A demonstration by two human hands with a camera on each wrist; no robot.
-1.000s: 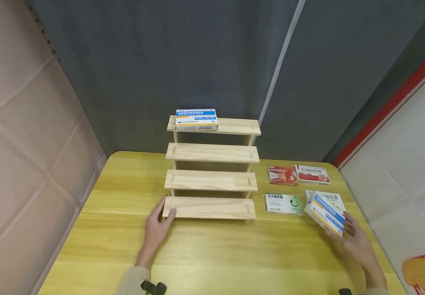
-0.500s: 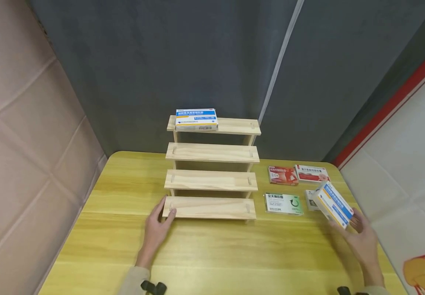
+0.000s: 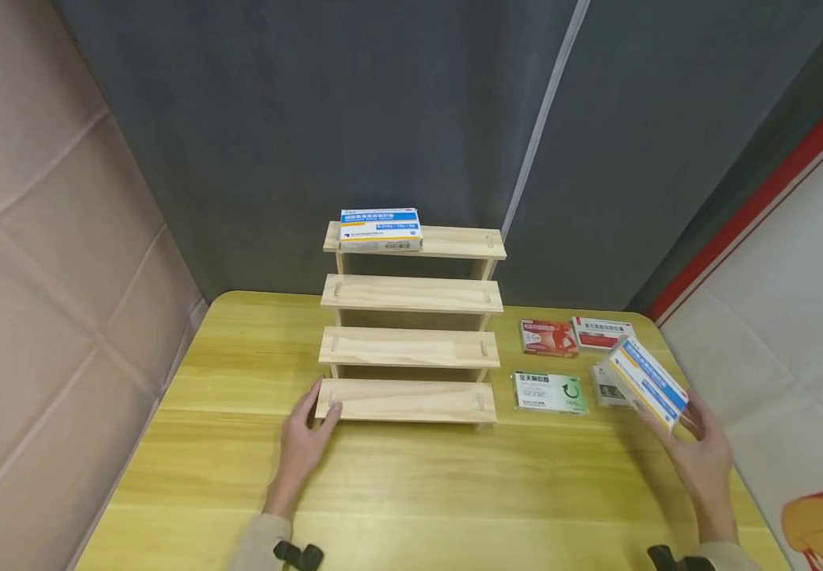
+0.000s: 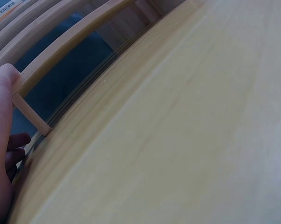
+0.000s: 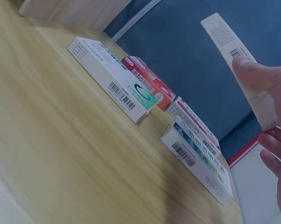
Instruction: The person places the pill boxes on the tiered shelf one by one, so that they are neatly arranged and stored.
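My left hand (image 3: 301,446) grips the left end of the lowest step of a pale wooden stepped rack (image 3: 411,401). In the left wrist view its thumb (image 4: 9,73) lies on the plank's end, with the other fingers curled below. My right hand (image 3: 702,460) holds a white medicine box with blue and orange bands (image 3: 648,382), tilted, thumb on one narrow side. The right wrist view has this box (image 5: 222,39) raised above the table. A similar blue-and-white medicine box (image 3: 380,231) lies on the left part of the rack's top step.
Right of the rack, on the wooden table (image 3: 411,492), lie a red box (image 3: 549,339), a white-and-red box (image 3: 600,331), a white-and-green box (image 3: 549,393) and another white-and-green box (image 5: 196,158), partly hidden in the head view. A dark panel (image 3: 311,119) stands behind the table.
My right hand has lifted the blue-and-white medicine box up and slightly away toward the back right, uncovering part of the box beneath. My left hand stays on the rack.
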